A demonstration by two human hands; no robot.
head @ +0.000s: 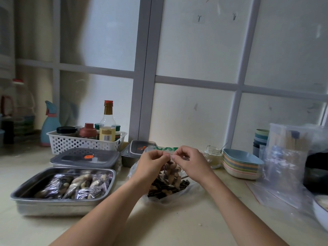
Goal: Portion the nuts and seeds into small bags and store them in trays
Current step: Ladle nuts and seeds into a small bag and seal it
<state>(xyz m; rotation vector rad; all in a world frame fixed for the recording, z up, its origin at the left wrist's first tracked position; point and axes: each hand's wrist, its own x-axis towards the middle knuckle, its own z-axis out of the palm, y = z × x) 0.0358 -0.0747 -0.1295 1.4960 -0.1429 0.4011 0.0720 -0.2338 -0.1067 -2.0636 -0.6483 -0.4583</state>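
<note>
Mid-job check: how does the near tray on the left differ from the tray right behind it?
The near tray is uncovered; the tray behind wears a grey lid with an orange button. The near tray shows filled bags inside; the tray behind hides its contents. Both are rectangular and sit on the counter.

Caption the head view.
Left hand and right hand pinch a small bag of peanuts beside a steel tray of filled bags.
</note>
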